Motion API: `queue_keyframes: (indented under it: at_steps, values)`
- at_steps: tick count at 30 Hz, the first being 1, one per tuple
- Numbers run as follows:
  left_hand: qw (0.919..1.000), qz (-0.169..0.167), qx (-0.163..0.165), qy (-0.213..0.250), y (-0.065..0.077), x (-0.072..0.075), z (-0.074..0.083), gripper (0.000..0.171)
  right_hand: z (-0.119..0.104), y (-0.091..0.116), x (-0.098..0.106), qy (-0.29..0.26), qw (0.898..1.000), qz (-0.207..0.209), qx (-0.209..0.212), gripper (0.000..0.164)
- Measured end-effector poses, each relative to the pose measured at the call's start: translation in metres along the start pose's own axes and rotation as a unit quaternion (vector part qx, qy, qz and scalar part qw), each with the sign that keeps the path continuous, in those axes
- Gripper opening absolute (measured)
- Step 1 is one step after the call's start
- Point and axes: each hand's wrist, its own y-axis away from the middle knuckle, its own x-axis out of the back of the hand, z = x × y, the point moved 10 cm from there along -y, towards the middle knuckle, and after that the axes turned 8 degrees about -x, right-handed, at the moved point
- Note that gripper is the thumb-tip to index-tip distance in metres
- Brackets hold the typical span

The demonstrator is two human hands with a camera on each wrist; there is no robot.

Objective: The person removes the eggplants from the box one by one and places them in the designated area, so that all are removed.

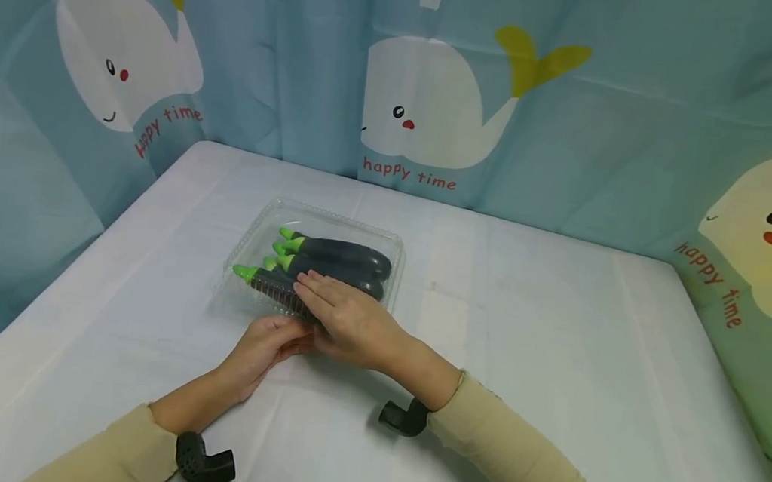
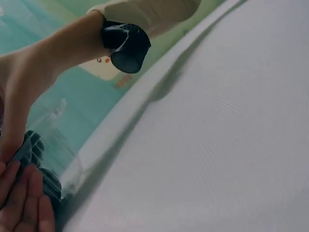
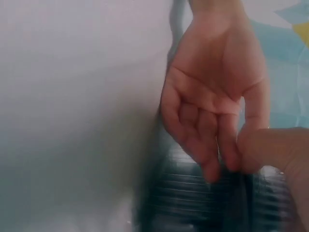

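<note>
Several dark eggplants (image 1: 344, 254) with bright green stems lie in a clear plastic clamshell box (image 1: 333, 216) on the white table. My right hand (image 1: 355, 322) rests across the box's near right side, its fingers stretched over the top and its thumb down at the near edge. From below, my left hand (image 1: 265, 346) holds that same near edge, palm up. In the right wrist view the left hand's bent fingers (image 3: 205, 150) meet the ribbed wall beside the right thumb (image 3: 270, 150). The left wrist view shows both hands close together at the rim.
Black wrist cameras sit on the left cuff (image 1: 205, 465) and the right wrist (image 1: 406, 418). The white tabletop (image 1: 555, 345) spreads right of the box. A blue curtain (image 1: 317, 77) with whale prints stands along the table's back and sides.
</note>
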Motion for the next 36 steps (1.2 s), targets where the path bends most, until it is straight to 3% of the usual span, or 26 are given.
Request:
queue_keyframes:
  at_steps: [3, 8, 18, 36]
  values:
    - [0.9994, 0.02, -0.027, -0.01, -0.002, 0.001, 0.004, 0.028, -0.002, -0.004, 0.001, 0.033, 0.999, -0.02, 0.007, 0.049]
    - [0.9982, 0.026, -0.051, -0.017, -0.003, 0.002, 0.007, 0.03, -0.004, -0.009, 0.0, 0.06, 0.996, -0.073, 0.006, 0.05]
    - [0.9979, 0.027, -0.058, -0.004, -0.005, 0.002, 0.006, 0.03, 0.005, -0.014, 0.004, -0.001, 0.995, -0.096, -0.023, 0.056]
    - [0.9972, 0.025, -0.069, -0.007, -0.004, 0.0, 0.009, 0.028, 0.011, -0.019, 0.006, -0.041, 0.988, -0.143, -0.044, 0.057]
